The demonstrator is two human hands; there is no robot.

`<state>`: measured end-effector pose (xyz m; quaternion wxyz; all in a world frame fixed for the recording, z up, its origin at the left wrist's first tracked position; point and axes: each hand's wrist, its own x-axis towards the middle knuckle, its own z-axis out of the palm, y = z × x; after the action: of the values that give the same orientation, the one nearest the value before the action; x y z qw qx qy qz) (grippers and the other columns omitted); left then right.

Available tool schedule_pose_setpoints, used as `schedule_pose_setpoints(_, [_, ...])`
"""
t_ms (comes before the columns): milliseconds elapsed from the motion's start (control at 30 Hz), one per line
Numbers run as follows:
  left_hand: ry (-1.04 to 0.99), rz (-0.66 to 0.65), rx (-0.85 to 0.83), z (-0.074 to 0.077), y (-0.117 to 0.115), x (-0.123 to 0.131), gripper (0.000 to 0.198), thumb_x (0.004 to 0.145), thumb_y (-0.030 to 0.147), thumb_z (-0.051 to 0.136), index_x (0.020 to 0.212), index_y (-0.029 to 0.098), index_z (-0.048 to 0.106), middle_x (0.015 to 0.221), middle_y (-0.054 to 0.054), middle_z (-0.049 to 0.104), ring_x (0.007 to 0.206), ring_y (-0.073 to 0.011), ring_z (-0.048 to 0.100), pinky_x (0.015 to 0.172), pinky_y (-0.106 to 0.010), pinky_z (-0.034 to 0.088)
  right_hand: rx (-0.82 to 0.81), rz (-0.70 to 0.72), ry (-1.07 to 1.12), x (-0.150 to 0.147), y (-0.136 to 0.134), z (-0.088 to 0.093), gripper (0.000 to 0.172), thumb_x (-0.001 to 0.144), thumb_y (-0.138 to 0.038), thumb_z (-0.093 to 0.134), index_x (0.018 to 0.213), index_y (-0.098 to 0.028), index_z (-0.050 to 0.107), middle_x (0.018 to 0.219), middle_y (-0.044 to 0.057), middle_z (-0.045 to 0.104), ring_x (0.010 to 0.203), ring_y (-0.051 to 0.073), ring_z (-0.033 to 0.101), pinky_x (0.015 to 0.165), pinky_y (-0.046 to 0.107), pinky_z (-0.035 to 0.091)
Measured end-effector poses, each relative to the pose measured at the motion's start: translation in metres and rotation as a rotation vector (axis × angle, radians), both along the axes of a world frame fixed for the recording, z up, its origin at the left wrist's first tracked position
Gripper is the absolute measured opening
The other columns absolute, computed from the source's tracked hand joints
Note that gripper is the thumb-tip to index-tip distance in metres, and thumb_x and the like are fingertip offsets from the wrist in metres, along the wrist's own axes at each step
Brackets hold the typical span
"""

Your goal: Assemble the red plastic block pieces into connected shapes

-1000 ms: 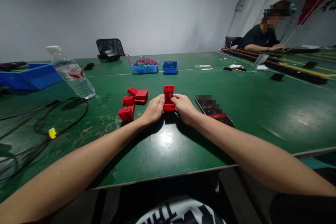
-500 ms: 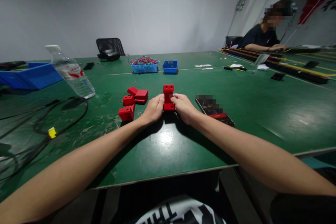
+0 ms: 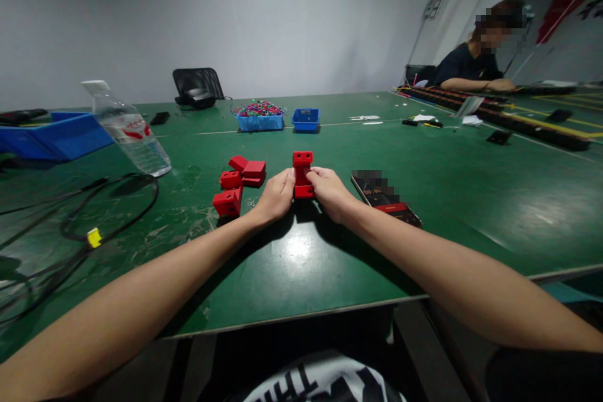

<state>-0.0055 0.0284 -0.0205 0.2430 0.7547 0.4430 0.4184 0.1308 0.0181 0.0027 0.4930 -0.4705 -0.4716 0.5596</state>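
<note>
A red block with round holes [image 3: 303,191] is held upright between both hands over the middle of the green table. My left hand [image 3: 277,195] grips its left side, fingers closed. From the right, my right hand [image 3: 330,191] is closed on it too, its thumb lying across the recessed middle. The fingertips behind the block are hidden. Left of my left hand lie several loose red blocks [image 3: 228,203], some showing holes. To the right of my right hand lies a phone [image 3: 386,201] with a lit, partly blurred screen.
A tilted water bottle [image 3: 134,132], black cables [image 3: 153,191] and a large blue bin [image 3: 70,136] are at left. Farther back sit a blue tray of colourful small pieces [image 3: 260,122] and a small blue tray [image 3: 306,128]. A co-worker [image 3: 471,66] sits at far right.
My hands and the red block stay almost exactly where they were. At far right, the co-worker's hands have shifted slightly.
</note>
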Motion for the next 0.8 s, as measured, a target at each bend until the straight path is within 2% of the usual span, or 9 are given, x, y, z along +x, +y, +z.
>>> schedule_pose_setpoints(400, [0.011, 0.048, 0.033, 0.0013, -0.0017, 0.0009, 0.042, 0.100, 0.039, 0.029, 0.087, 0.015, 0.060, 0.084, -0.007, 0.067, 0.077, -0.0199, 0.061, 0.072, -0.031, 0.045, 0.044, 0.031, 0.007, 0.0026, 0.0036, -0.0052, 0.014, 0.088, -0.021, 0.054, 0.081, -0.015, 0.064, 0.061, -0.002, 0.060, 0.058, 0.012, 0.050, 0.061, 0.024, 0.040])
schedule_pose_setpoints(800, [0.012, 0.048, 0.046, 0.0033, -0.0042, 0.0014, 0.042, 0.100, 0.039, 0.029, 0.088, 0.015, 0.062, 0.084, -0.007, 0.068, 0.077, -0.0194, 0.061, 0.071, -0.030, 0.046, 0.073, 0.023, -0.048, 0.0021, 0.0048, -0.0054, 0.015, 0.088, -0.024, 0.052, 0.080, -0.016, 0.063, 0.063, -0.002, 0.060, 0.059, 0.012, 0.051, 0.061, 0.025, 0.041])
